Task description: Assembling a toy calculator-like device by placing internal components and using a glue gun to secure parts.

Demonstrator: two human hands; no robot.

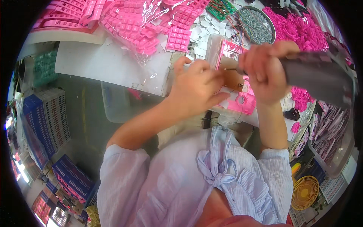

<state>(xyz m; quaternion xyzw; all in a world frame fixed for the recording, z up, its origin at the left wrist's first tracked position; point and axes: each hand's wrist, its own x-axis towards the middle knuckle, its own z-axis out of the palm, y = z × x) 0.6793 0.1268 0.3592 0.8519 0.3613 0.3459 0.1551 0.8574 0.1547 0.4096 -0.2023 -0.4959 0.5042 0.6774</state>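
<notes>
My right hand (265,72) is wrapped around a dark grey electric screwdriver (315,77), blurred by motion. Its thin bit points left, toward my other hand. My left hand (196,85) hovers palm down beside the bit, fingers bent and apart, thumb stretched out; anything tiny at its fingertips is too blurred to make out. Under both hands lies a pink plastic casing (247,108) with a brown board (233,80) and thin wires in it. My hands partly cover it.
Pink keypads (179,39), some in clear plastic, lie at the back beside white paper pieces (207,28). A round tin of small screws (257,26) stands next to coiled pink cords (298,28). Blue crates (73,174) are at left; a yellow basket (304,193) is at lower right.
</notes>
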